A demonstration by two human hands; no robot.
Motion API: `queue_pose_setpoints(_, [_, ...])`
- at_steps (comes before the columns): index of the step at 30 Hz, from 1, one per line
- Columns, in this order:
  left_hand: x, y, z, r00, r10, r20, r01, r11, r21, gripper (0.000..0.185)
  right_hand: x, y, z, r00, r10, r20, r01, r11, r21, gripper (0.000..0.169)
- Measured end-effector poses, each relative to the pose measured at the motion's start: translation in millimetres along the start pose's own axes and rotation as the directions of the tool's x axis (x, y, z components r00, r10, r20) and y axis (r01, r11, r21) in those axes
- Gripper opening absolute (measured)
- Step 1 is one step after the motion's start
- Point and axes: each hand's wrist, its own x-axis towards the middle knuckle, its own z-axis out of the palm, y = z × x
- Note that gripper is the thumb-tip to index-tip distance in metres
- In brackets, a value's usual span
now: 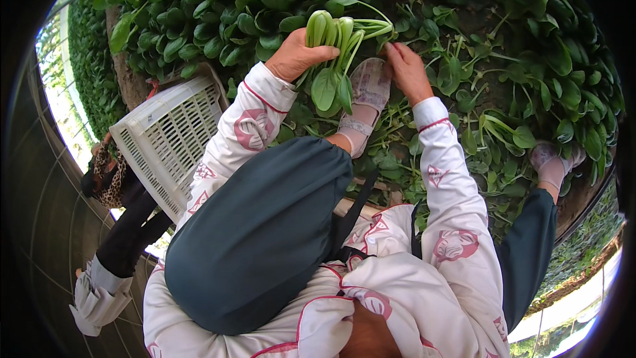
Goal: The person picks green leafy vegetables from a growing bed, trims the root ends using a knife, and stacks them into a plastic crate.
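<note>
My left hand (301,54) is closed around a bunch of bok choy (323,30), with pale green stalk bases pointing up and leaves hanging below the fingers. One more green plant (375,26) spans from the bunch toward my right hand (405,64). The fingertips of my right hand are pinched together just under that plant's base, above the toe of my shoe; whether they grip part of it is too small to tell. Loose leaves (449,74) and stems lie on the soil beneath and to the right of the hands.
A white slatted plastic crate (174,124) is tilted at the left. Dense leafy plants (198,15) grow at the top left and along the right (561,54). My shoes (370,89) stand among the leaves. Another person (117,179) bends beyond the crate.
</note>
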Motion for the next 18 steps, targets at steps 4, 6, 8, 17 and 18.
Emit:
queue_pose_setpoints(4, [-13.6, -0.5, 25.0, 0.992, -0.041, 0.121, 0.07, 0.966, -0.249, 0.047, -50.9, -59.9, -18.4, 0.99, -0.095, -0.107, 0.124, 0.941, 0.314, 0.044])
queue_pose_setpoints(6, [-15.0, 2.0, 38.0, 0.981, -0.1, 0.166, 0.136, 0.966, -0.221, 0.058, -58.3, -76.7, -21.1, 0.973, -0.188, -0.135, 0.216, 0.947, 0.236, 0.046])
queue_pose_setpoints(8, [-11.1, 0.9, 42.8, 0.98, -0.103, 0.168, 0.138, 0.967, -0.212, 0.055, -57.7, -79.7, -27.5, 0.962, -0.202, -0.182, 0.223, 0.97, 0.099, 0.041])
queue_pose_setpoints(17, [-8.2, -4.1, 30.2, 0.996, -0.063, 0.063, 0.074, 0.978, -0.195, 0.037, -51.7, -49.8, -58.2, 0.938, -0.157, -0.308, 0.185, 0.981, 0.064, 0.033])
queue_pose_setpoints(18, [-8.1, -4.2, 30.9, 0.995, -0.064, 0.071, 0.077, 0.975, -0.208, 0.037, -49.2, -45.7, -55.3, 0.935, -0.212, -0.286, 0.219, 0.976, -0.009, 0.036])
